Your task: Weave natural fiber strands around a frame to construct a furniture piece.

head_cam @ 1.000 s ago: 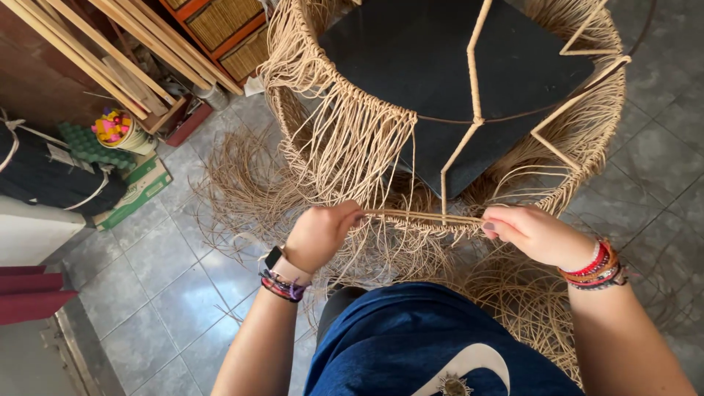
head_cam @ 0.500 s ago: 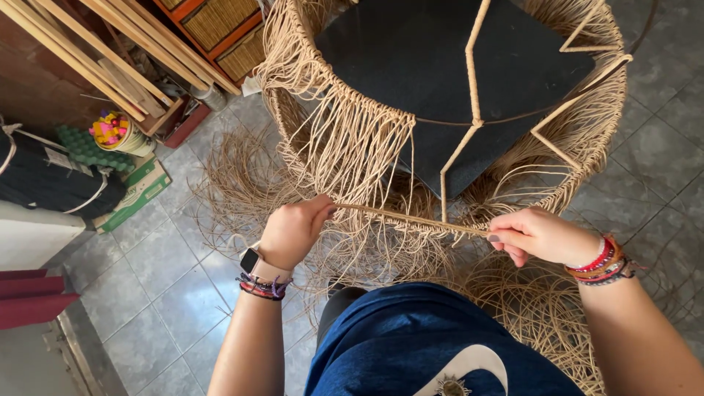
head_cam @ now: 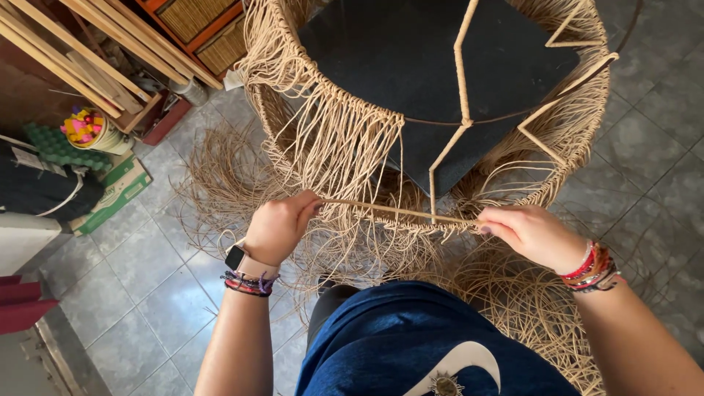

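A round frame (head_cam: 460, 81) wrapped in tan cord stands in front of me over a black panel, with a woven fringe (head_cam: 334, 139) hanging from its left rim. A bundle of tan fibre strands (head_cam: 400, 213) is stretched taut along the frame's near rim. My left hand (head_cam: 279, 226) is closed on the strands' left end, and it wears a watch and bracelets. My right hand (head_cam: 529, 233) pinches the right end against the rim. Loose fibres (head_cam: 513, 308) lie heaped on the floor under my hands.
Grey floor tiles (head_cam: 139, 293) spread to the left. Wooden slats (head_cam: 81, 51) lean at the upper left beside wicker drawers (head_cam: 209, 29). A cup of coloured items (head_cam: 92, 130), a green egg tray and a cardboard box (head_cam: 117, 194) sit at the left.
My left hand has slid left along the rim, drawing the strands out longer and tighter. My right hand stays at the rim.
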